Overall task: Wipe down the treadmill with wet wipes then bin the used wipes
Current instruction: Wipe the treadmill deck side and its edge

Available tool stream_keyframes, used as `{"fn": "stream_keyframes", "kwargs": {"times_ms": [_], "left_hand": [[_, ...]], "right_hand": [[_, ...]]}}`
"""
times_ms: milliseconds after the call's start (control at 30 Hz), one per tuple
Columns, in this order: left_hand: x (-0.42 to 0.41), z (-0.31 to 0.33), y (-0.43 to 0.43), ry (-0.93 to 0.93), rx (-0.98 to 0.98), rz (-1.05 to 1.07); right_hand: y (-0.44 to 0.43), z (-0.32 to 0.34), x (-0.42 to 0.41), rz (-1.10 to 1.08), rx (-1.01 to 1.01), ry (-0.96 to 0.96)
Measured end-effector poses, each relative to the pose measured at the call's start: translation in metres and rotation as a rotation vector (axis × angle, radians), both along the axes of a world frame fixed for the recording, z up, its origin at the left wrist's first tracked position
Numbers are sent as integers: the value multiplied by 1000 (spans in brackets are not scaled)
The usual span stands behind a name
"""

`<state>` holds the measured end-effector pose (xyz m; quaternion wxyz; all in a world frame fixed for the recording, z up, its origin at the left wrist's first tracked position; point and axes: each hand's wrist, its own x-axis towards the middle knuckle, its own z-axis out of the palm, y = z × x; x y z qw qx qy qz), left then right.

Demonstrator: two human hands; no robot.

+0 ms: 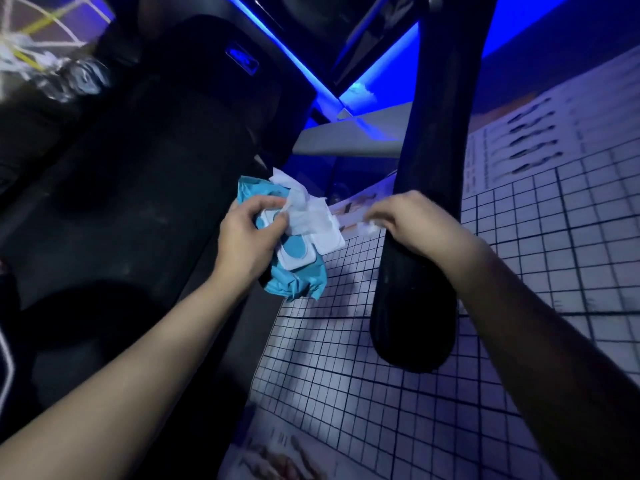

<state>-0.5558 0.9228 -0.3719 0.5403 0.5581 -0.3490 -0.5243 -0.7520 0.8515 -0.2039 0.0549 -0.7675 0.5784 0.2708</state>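
My left hand (249,233) grips a crumpled blue wet-wipe pack (294,275) with its white flip lid (325,233) open; a white wipe (294,199) sticks out of the top. My right hand (405,220) pinches a small white wipe (369,227) just right of the pack, in front of the treadmill's black handrail (426,188). The dark treadmill console (145,188) fills the left side.
A white floor mat with a black grid (398,393) and printed exercise figures lies under and right of the handrail. Blue strip lighting (287,53) runs along the treadmill frame. Clear plastic and pale clutter (52,74) sit at the upper left.
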Motion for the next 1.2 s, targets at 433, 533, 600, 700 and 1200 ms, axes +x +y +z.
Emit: {"fn": "stream_keyframes", "kwargs": {"times_ms": [433,533,600,700,1200], "left_hand": [[-11,5,20,14,34,30],[-16,4,30,26,32,66],[-16,6,37,49,38,99],[-12,8,46,43,38,167],[-17,14,83,129,74,285]], "right_hand": [[28,13,2,233,255,236],[39,11,0,233,246,187],[47,13,-1,249,256,169],[63,24,1,256,296,125],[126,37,7,265,568,-255]]}}
